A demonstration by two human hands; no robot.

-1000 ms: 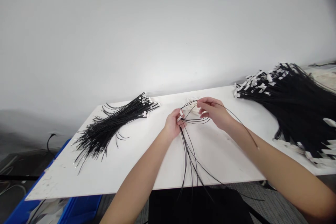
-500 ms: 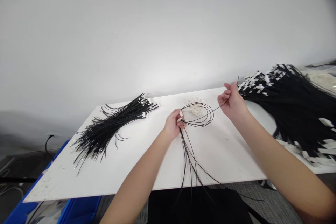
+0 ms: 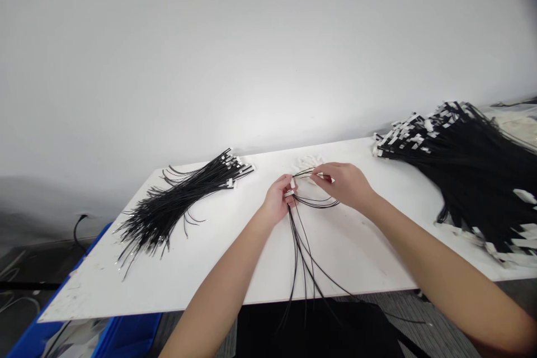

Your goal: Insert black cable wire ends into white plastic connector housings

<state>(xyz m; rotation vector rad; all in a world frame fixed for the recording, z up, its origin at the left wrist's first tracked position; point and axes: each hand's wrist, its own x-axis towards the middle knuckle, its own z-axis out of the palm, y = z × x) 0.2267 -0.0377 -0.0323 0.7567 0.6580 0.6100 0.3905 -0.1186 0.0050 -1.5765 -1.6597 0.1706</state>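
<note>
My left hand [image 3: 280, 198] is closed around two white connectors [image 3: 290, 193] with thin black wires [image 3: 302, 251] running from them. Some of these wires curve to the right in loops, while their loose ends hang down past the table's front edge. My right hand [image 3: 342, 182] pinches the upper strands of the loop just right of the connectors; its fingertips hide the exact hold. Behind the right fingers, a small heap of off-white pieces [image 3: 308, 162] lies on the table, partly covered.
A bundle of black wires with white connectors [image 3: 180, 196] lies at left on the white table [image 3: 226, 268]. A larger pile of black wires with white ends [image 3: 470, 168] spreads over the right side. Blue bins [image 3: 130, 335] stand below the left edge, and a wall rises behind.
My right hand has come left and down from the right side, from holding a stretched wire end to the loop beside my left hand. The left hand has stayed nearly in place.
</note>
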